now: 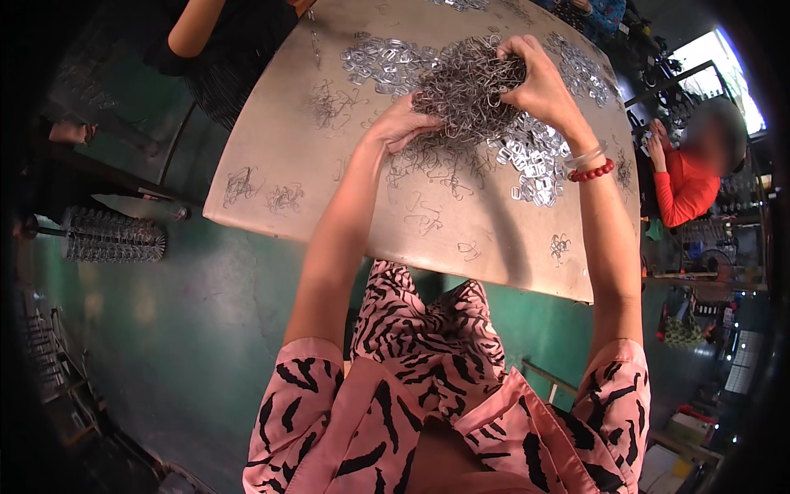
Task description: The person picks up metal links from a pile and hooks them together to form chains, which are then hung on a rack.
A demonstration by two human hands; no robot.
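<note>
A big tangled clump of thin bent wire hooks (469, 90) is gripped between my two hands above the table. My left hand (403, 123) cups its left underside, with the fingertips hidden behind the wires. On the upper right, my right hand (539, 82) curls its fingers and thumb into the clump. Shiny flat metal buckles (535, 169) lie in a heap just below and right of it. Another pile of buckles (383, 64) spreads to its left. Loose wire hooks (424, 212) are scattered on the table nearer to me.
The tan table (271, 148) has small hook piles (284, 198) by its left edge. A person in dark clothes (226, 66) is at the far left. Someone in a red top (691, 185) sits at the right. A rack of metal parts (115, 235) stands left.
</note>
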